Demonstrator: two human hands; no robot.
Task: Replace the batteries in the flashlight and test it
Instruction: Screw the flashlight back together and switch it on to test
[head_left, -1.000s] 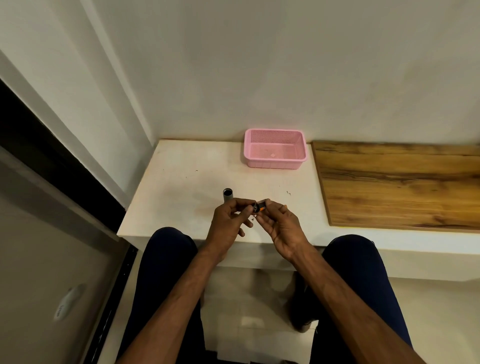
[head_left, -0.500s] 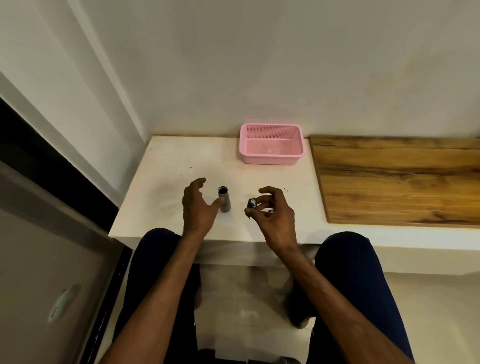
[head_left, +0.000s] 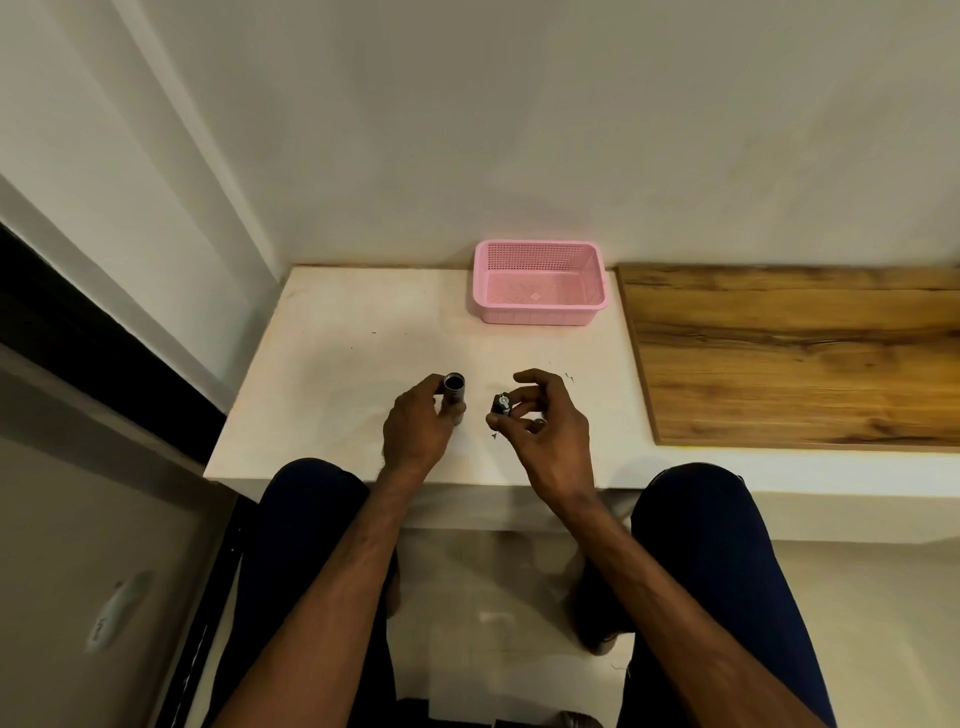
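A grey flashlight body (head_left: 454, 391) stands upright on the white table (head_left: 353, 358), its open dark end facing up. My left hand (head_left: 418, 423) wraps its fingers around the lower part of the tube. To the right, my right hand (head_left: 545, 423) pinches a small black battery holder (head_left: 502, 404) with a metal contact on top, a little above the table surface. The two hands are a short gap apart. The lower part of the holder is hidden by my fingers.
A pink mesh basket (head_left: 540, 312) sits at the back of the table by the wall, with nothing visible inside. A wooden board (head_left: 800, 358) covers the surface to the right. My knees are under the table's front edge.
My hands were together on the battery holder. The left hand has moved left and closed around the standing flashlight tube; the right hand keeps the holder.
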